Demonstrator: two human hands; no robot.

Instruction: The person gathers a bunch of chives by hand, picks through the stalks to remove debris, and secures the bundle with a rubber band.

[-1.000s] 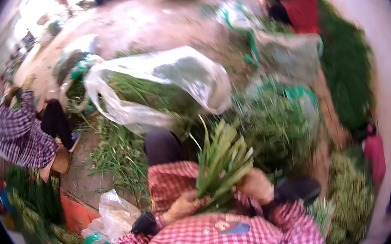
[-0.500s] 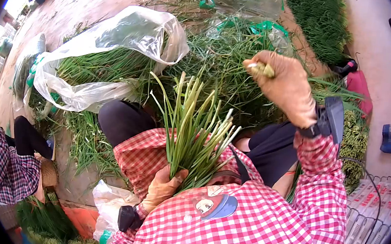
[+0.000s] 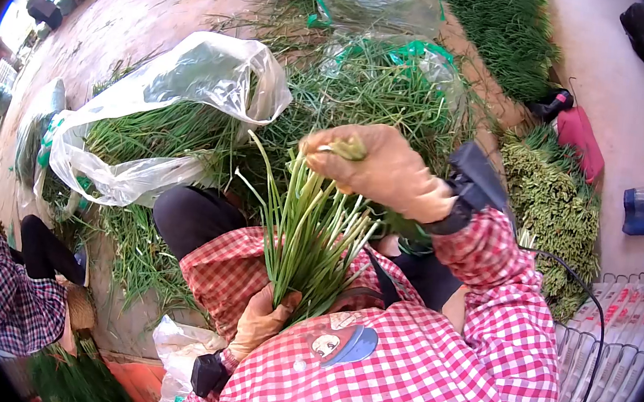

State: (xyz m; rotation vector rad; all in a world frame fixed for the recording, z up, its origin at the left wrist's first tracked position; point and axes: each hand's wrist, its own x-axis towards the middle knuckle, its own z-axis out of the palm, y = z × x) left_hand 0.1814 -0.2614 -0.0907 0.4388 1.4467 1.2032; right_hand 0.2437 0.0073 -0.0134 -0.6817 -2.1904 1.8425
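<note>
Nearest the camera, a red-checked shirt (image 3: pixel 429 377) fills the lower frame. Against it, the left hand (image 3: pixel 262 322), gloved, is clenched round the base of a bunch of green stalks (image 3: pixel 311 231). The bunch is held upright and fans out towards its tips.

The change lies with the right hand (image 3: pixel 384 172). Half a second ago it was raised higher and further right, well apart from the bunch. It is now seen lower and further left, just over the stalk tips, though whether they are touched cannot be told. It is closed on a small tuft of greens (image 3: pixel 347 149), which shows at the thumb side as it did before. The left hand's grip is unchanged.

From this it is judged that the tuft is being brought back to the bunch rather than laid aside, so the gathering is taken to be in progress. A black wrist device (image 3: pixel 474 184) is strapped behind the right glove.

Beyond the hands, a loose heap of greens (image 3: pixel 364 96) is spread over the floor (image 3: pixel 145 18). A clear plastic bag (image 3: pixel 194 70) lies partly over it on the left. To the right, tied bundles (image 3: pixel 557 202) are piled beside a red pouch (image 3: pixel 580 134). At the far left edge, another person in a plaid sleeve (image 3: pixel 1 301) is seated low.
</note>
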